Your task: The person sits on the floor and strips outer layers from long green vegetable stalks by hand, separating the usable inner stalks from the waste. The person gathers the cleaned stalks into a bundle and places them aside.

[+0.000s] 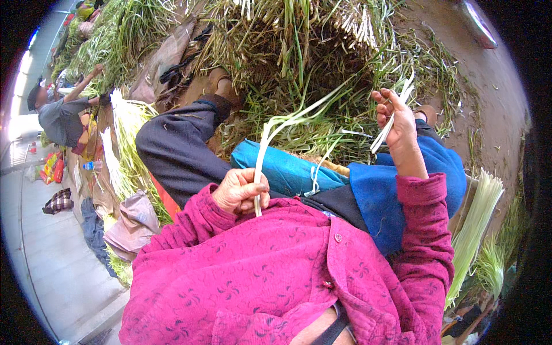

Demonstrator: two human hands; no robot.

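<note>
My left hand [242, 191] is shut on a pale, slender leafy stalk [268, 133], probably a blanched chive or garlic shoot. The stalk rises from my fist and bends over to the right, its tips turning green. Off to the right, my raised right hand [399, 115] has limp whitish strips [393, 123] lying across its fingers and palm. Between my knees lies a teal cloth-like wrap [289, 168], with a thin pale strip [317, 174] hanging over it. Beyond it stands a large heap of long greens [297, 47], with loose leaves [276, 116] strewn at its foot.
A bundle of pale stalks [476, 235] leans at my right side. More pale bundles [129, 138] lie on my left, beside a grey-pink cloth [133, 224]. Farther left, a person [64, 116] reaches toward another green heap [129, 34]. A plastic bottle [92, 165] lies near red packages [52, 167].
</note>
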